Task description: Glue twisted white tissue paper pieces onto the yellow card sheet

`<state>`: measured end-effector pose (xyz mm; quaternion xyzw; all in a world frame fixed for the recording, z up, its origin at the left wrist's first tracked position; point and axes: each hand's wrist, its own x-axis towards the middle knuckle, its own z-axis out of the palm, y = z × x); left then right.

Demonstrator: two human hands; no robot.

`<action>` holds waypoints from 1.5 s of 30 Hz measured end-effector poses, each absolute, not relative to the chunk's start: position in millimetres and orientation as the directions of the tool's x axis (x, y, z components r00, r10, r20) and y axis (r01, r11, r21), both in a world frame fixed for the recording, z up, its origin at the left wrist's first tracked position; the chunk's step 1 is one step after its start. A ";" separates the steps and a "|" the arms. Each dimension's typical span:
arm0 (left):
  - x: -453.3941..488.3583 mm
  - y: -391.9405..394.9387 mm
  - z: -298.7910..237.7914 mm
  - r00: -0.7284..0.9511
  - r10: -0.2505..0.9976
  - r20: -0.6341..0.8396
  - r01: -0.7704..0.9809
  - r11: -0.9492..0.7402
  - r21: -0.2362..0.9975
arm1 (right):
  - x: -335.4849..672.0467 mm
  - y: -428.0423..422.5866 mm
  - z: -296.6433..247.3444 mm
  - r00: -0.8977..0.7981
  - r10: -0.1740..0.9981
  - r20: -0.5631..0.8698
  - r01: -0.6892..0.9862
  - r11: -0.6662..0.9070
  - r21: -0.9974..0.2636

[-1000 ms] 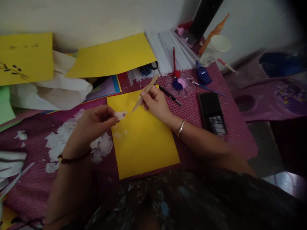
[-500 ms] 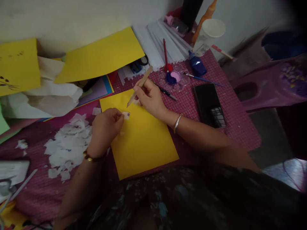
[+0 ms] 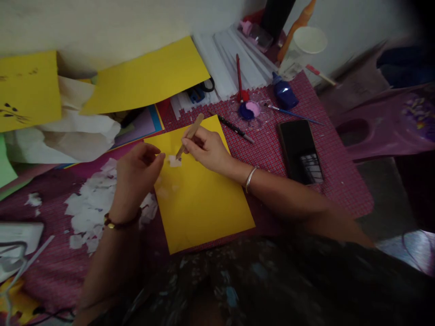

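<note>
A sheet of yellow paper (image 3: 204, 199) lies in front of me on the checked cloth. My right hand (image 3: 210, 148) grips a flat wooden stick (image 3: 194, 129), tip down, at a small white paper scrap (image 3: 174, 162) on the sheet's upper left part. A dark mark shows beside the stick's tip. My left hand (image 3: 137, 170) hovers at the sheet's left edge, thumb and fingers apart and holding nothing that I can see. Partly behind that hand, a heap of torn white paper pieces (image 3: 90, 203) spreads over the cloth.
Beyond the sheet are a clear palette (image 3: 263, 118) with paint, a dark pen (image 3: 234, 129), a blue paint bottle (image 3: 284, 93) and a phone (image 3: 301, 151). White paper strips (image 3: 220, 63) and another yellow sheet (image 3: 146, 77) lie by the wall. A cup (image 3: 309, 43) stands at the corner.
My left hand has let go of the white scrap and drawn back left, its fingers opening. The wooden stick in my right hand has come down left onto the scrap.
</note>
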<state>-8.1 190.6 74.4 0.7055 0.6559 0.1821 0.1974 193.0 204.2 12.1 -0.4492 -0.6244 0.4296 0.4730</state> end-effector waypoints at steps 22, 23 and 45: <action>-38.9 205.5 63.9 0.377 0.913 -0.158 0.851 -0.274 0.449 | 192.6 203.6 15.0 -0.188 0.968 0.166 0.184 0.201 -0.962; -40.1 205.7 63.9 0.372 0.913 -0.169 0.849 -0.261 0.460 | 191.8 204.0 14.3 -0.187 0.969 0.159 0.175 0.192 -0.966; -43.6 206.2 65.3 0.304 0.921 -0.243 0.787 -0.099 0.609 | 191.6 200.7 -1.6 -0.160 0.954 0.252 0.054 0.263 -0.963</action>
